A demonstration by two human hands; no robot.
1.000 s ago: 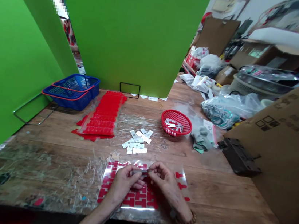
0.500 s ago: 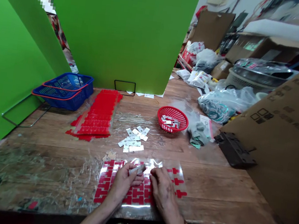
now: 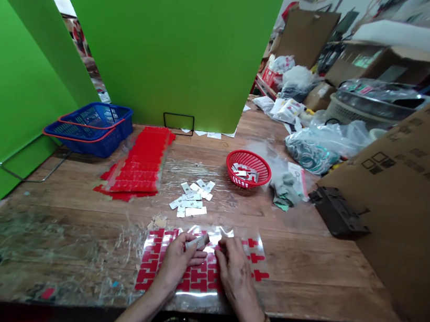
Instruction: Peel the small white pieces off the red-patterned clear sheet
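A clear plastic sheet with rows of red T-shaped stickers (image 3: 149, 260) lies at the table's front, under both hands. My left hand (image 3: 179, 259) is closed around a small flat silver-grey metal plate (image 3: 197, 242), held just above the sheet. My right hand (image 3: 234, 269) is over the sheet's right half, thumb and fingertips pinched together near its surface; what they hold, if anything, is hidden. Beyond the sheet lies a loose pile of small metal plates (image 3: 192, 200). A red basket (image 3: 250, 156) behind it holds more plates with red on some.
A stack of red sheets (image 3: 139, 161) lies at the left, beside blue baskets (image 3: 103, 136). To the right are a grey-green cloth (image 3: 286, 189), a dark metal block (image 3: 338, 211) and a large cardboard sheet (image 3: 403, 207). A green partition (image 3: 167, 44) stands behind.
The view has shifted very slightly. Both hands keep almost the same pose, with the metal plate still in my left hand.
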